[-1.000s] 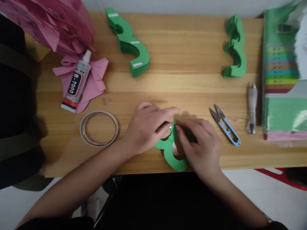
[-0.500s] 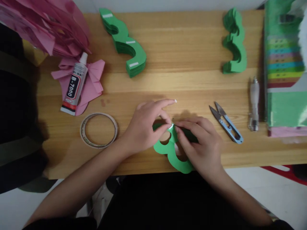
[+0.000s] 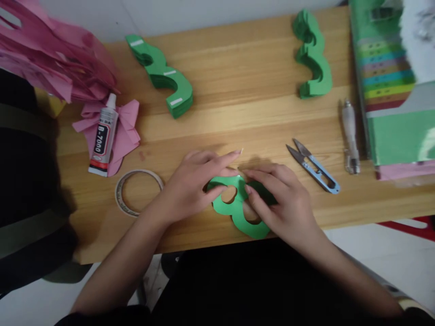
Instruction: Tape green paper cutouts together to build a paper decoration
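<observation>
A green wavy paper cut-out (image 3: 238, 210) lies on the wooden table (image 3: 244, 90) near its front edge. My left hand (image 3: 195, 183) rests on the cut-out's left part, thumb pressing it down, with a tiny white scrap stuck to the raised fingertip. My right hand (image 3: 280, 201) presses its fingers onto the cut-out's right part. Both hands have curled fingers holding the paper flat.
A tape ring (image 3: 137, 192) lies left of my hands, a B-7000 glue tube (image 3: 102, 138) on pink paper (image 3: 125, 129) beyond it. Two stacks of green cut-outs (image 3: 161, 74) (image 3: 312, 54) lie further back. Thread snips (image 3: 314, 172), a pale tool (image 3: 350, 136) and coloured paper packs (image 3: 390, 86) sit right.
The view has tilted and shifted, so the table looks slanted. My hands stay on the green cut-out; the left thumb has pressed down closer to it.
</observation>
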Demonstrator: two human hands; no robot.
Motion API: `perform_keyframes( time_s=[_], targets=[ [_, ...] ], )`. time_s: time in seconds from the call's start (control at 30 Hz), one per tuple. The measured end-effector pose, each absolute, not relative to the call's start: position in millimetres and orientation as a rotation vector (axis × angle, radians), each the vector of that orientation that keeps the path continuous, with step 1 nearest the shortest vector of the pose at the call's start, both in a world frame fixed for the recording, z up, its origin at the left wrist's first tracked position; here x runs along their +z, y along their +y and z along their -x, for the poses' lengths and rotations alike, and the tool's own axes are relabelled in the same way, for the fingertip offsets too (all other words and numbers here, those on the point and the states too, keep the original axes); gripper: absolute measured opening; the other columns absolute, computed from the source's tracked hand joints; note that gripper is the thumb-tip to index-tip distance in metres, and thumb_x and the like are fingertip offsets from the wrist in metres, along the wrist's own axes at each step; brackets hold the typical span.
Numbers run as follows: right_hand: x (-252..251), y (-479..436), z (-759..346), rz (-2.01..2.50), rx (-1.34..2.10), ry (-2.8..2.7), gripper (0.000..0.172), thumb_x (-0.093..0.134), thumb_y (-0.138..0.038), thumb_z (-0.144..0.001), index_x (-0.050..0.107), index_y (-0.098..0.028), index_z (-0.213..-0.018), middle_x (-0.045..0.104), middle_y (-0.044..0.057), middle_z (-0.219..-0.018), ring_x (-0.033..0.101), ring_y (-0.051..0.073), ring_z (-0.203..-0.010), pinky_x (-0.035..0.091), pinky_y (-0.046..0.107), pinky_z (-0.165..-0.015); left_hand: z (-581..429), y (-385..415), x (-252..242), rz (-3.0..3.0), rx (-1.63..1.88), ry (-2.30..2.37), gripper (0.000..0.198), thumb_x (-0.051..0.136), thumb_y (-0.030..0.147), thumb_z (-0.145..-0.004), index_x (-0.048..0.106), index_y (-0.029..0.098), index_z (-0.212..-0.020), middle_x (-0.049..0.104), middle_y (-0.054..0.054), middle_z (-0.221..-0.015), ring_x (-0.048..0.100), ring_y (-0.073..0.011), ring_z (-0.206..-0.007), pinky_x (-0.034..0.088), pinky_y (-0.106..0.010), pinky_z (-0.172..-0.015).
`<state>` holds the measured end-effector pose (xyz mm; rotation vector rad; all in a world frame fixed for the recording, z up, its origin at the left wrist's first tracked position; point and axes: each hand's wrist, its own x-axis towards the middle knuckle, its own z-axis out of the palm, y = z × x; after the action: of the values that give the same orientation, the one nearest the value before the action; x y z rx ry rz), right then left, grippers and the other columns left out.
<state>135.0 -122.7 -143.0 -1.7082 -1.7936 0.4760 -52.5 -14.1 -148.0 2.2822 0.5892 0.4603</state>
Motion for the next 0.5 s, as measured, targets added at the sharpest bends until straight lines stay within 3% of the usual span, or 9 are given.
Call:
perform_keyframes(
  time_s=[0.17,0.5],
  targets=[
    [-144.3,-123.6,-134.1,1.706,0.449,-1.802,0.020,0.059,-0.018,-0.088,0.067,-0.016,-0.106,0.070,0.010,-0.097,0.065,0.023,-0.090,0.054,0.040,-0.077,52.8,-16.3,-150.1,-2.353,0.509,0.592,0.060,0.064,0.020,-0.088,0.041,0.036,-0.142,0.075,0.002,-0.102,0.067,-0.0215,-0.094,0.050,-0.040,-0.085],
    [-149.0,-125.6,-130.3,1.720,0.410,-1.784,0.017,0.060,-0.019,-0.089,0.071,-0.018,-0.102,0.070,0.008,-0.093,0.063,0.022,-0.085,0.050,0.038,-0.074,49.1,-19.1,-147.3,-2.201,0.488,0.638,0.051,0.063,0.014,-0.085,0.050,0.035,-0.129,0.075,0.002,-0.098,0.067,-0.0202,-0.091,0.051,-0.041,-0.086]
  ],
)
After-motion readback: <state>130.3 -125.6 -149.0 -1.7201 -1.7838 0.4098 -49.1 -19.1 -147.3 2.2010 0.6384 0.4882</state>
